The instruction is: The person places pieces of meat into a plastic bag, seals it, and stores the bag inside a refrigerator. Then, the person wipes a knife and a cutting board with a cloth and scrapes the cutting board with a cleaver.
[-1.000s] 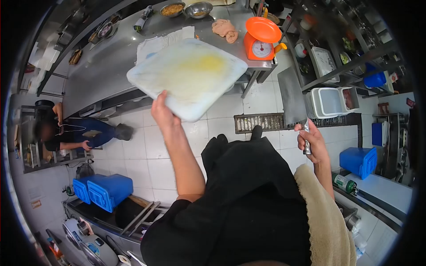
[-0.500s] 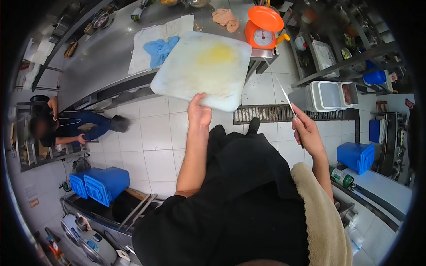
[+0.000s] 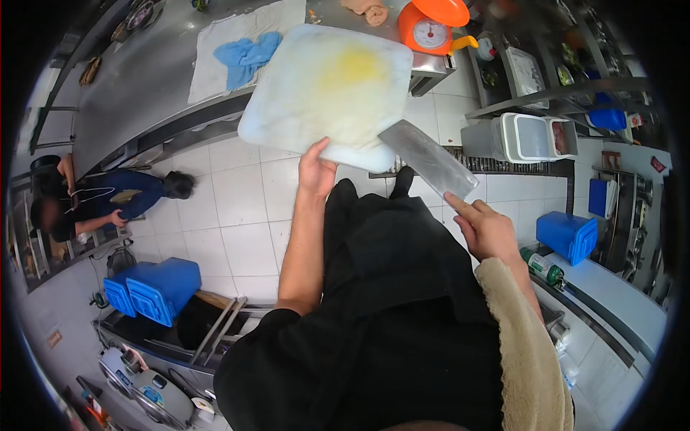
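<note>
My left hand (image 3: pixel 317 169) grips the near edge of a white cutting board (image 3: pixel 309 93), which has a yellow stain and is tilted at the edge of the steel table. In my right hand (image 3: pixel 485 228) is a wide-bladed cleaver (image 3: pixel 429 159); its handle is hidden by my fingers. The blade's far end lies at the board's right lower corner; whether they touch I cannot tell. Left of the board, a blue cloth (image 3: pixel 246 57) rests on a white cloth (image 3: pixel 208 54). An orange scale (image 3: pixel 429 32) stands to the right of the board.
The steel table (image 3: pixel 136 100) runs along the top left. Another person (image 3: pixel 108 197) is at the left by a shelf. White bins (image 3: pixel 528 138) stand at the right near a floor grate (image 3: pixel 517 167). Blue bins (image 3: pixel 165 287) are at lower left, another blue bin (image 3: pixel 568 235) at right.
My left hand has moved the board right and its tilt has changed, uncovering the blue cloth. The cleaver has swung from pointing up to pointing left, its flat side showing, near the board's corner.
</note>
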`<state>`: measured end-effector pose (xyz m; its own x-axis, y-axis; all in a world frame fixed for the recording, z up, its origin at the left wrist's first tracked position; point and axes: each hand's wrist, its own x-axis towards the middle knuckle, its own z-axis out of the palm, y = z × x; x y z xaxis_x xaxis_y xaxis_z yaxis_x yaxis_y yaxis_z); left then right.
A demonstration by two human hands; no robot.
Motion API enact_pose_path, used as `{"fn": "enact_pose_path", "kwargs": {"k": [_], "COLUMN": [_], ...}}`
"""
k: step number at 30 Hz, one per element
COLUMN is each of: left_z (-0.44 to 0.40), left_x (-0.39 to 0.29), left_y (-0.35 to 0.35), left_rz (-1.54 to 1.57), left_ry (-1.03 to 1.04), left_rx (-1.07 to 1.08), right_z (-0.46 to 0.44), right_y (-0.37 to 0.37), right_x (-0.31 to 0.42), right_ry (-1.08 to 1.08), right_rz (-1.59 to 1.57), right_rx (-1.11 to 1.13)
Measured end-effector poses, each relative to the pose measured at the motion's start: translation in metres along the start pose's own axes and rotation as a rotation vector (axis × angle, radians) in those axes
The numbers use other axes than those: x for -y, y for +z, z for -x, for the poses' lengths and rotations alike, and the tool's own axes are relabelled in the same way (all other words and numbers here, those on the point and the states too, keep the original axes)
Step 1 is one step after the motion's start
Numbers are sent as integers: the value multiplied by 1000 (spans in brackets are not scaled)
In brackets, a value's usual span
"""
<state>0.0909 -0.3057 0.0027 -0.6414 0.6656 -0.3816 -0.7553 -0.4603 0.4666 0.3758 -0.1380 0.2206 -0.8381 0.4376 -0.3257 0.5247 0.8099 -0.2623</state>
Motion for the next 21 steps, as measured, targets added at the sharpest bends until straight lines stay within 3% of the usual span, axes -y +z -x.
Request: {"fn": "enact_pose_path", "kwargs": {"k": [4,10,14,21], "left_z": [8,-23,-50,-51], "left_x": [-1,30,52,64], "left_y": [32,54,53,50], "left_rz": [27,195,147,189], "left_ry": [146,59,104,76], "left_rx": [-25,89,-50,-12], "right_z": [-6,-12,-10,-30], "right_y": [-16,-27,-15,-32], "right_x": [7,16,12,44], "right_ry": [-12,36,60,161], "right_rz": [49,60,141,213], "right_rx": [-57,-155,-77,92]}}
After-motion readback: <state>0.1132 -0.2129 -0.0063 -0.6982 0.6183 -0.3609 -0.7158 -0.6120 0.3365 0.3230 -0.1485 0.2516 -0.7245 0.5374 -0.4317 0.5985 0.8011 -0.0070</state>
